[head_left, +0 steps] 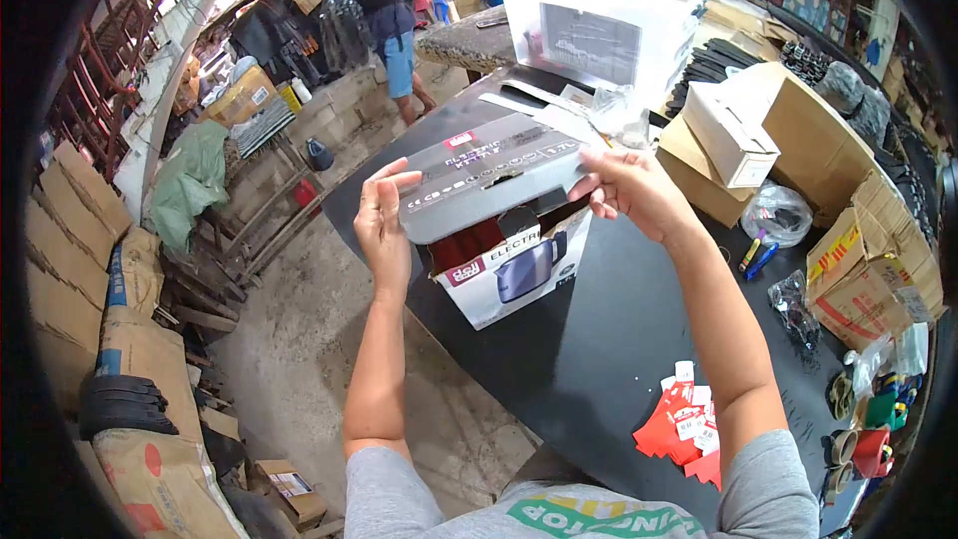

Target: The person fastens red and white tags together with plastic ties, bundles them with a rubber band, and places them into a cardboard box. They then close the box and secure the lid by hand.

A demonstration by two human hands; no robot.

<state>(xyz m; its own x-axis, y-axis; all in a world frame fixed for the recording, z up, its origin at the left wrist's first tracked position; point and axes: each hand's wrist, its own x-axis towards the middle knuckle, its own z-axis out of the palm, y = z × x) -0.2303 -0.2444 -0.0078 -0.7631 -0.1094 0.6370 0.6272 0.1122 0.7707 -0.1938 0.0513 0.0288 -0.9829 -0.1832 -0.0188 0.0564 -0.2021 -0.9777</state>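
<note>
An electric kettle box (519, 274) stands on the dark table, its printed lid flap (489, 175) raised and its top partly open. Dark red contents show inside. At the left end of the flap is my left hand (384, 215), fingers apart, with the fingertips by the flap's edge. My right hand (634, 190) is at the flap's right end, fingers spread and slightly bent, near the corner. Neither hand is wrapped round the cardboard.
Red and white tags (684, 424) lie on the table near my body. A clear plastic bin (599, 25) stands at the back. Cardboard boxes (733, 140), plastic bags and pens are at the right. Another person (374, 10) stands beyond the table, holding a dark plastic bag.
</note>
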